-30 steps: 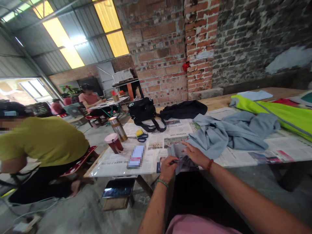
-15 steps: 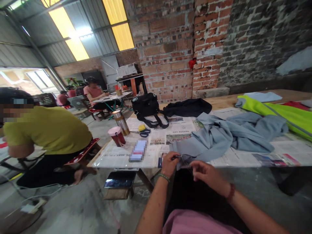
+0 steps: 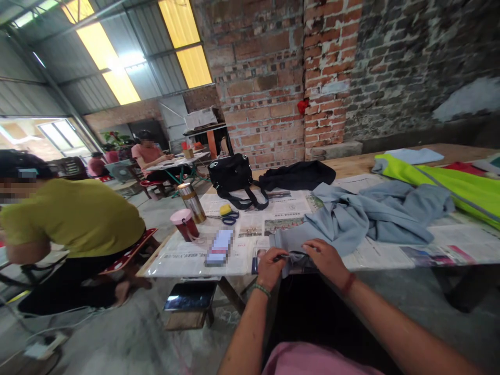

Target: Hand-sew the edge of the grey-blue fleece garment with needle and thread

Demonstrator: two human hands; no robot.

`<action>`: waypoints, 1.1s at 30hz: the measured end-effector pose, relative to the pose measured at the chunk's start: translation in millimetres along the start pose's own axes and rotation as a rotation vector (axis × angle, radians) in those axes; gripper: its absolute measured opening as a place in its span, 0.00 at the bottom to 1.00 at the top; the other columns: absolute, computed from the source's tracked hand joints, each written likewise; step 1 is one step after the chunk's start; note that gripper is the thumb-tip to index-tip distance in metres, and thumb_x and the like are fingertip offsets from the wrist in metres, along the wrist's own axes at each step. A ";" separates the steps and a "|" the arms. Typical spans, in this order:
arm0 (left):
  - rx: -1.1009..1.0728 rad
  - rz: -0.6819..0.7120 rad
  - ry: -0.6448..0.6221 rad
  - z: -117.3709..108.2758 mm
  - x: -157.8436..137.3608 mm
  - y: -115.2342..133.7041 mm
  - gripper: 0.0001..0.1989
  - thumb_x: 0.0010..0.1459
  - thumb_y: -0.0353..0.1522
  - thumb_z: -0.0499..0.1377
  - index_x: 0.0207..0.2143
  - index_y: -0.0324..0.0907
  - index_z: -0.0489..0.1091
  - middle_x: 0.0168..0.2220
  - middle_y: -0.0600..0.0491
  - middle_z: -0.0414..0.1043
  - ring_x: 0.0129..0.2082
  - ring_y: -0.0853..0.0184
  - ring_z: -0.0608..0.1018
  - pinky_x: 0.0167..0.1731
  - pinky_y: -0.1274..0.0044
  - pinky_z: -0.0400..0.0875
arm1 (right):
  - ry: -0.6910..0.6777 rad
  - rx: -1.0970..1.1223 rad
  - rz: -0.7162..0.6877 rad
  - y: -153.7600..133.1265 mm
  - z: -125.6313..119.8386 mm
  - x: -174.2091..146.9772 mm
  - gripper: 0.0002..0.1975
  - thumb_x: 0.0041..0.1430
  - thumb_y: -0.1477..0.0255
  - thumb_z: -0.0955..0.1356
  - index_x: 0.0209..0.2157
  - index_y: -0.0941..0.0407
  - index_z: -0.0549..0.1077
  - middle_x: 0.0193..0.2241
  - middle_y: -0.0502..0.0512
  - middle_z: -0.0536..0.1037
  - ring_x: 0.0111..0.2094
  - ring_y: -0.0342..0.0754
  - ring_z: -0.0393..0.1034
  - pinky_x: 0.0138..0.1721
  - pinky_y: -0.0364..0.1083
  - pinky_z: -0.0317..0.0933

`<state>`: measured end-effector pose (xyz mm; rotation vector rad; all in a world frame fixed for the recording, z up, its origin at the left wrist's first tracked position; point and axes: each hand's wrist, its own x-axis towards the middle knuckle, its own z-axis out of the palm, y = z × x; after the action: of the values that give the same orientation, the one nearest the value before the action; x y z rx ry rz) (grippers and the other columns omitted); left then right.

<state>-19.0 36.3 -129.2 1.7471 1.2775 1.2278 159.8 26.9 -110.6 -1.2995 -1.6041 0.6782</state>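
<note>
A grey-blue garment (image 3: 346,216) lies crumpled across the newspaper-covered table, one end hanging at the front edge. My left hand (image 3: 272,266) is closed on that near end, its fingers pinching the fabric. Close to its right, my right hand (image 3: 327,259) is bent over the same stretch of cloth, thumb and fingertips pressed together at the fabric. Whether a needle or thread sits between those fingertips is too small to see.
Left on the table (image 3: 172,264) are a phone (image 3: 220,247), a lidded red cup (image 3: 185,225), a steel flask (image 3: 192,203) and dark-handled scissors (image 3: 229,217). Behind lie a black bag (image 3: 231,174), dark cloth (image 3: 297,175) and a yellow-green vest (image 3: 441,179). A person (image 3: 78,219) sits at left.
My right hand has moved left and down onto the fabric, nearer my left hand. My left hand keeps its hold on the garment. The view has shifted slightly.
</note>
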 end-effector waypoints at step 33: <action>-0.318 -0.243 -0.069 -1.5 5.2 -8.5 0.13 0.40 0.38 0.63 0.23 0.38 0.66 0.18 0.61 0.61 0.19 0.76 0.61 0.21 0.83 0.55 | 0.056 0.680 0.460 19.3 21.8 40.3 0.10 0.46 0.64 0.65 0.24 0.56 0.62 0.21 0.49 0.73 0.19 0.40 0.66 0.20 0.40 0.58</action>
<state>-22.8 43.9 -134.7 1.3544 1.1448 1.1480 148.3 73.5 -123.4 -1.1435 -0.8888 1.3181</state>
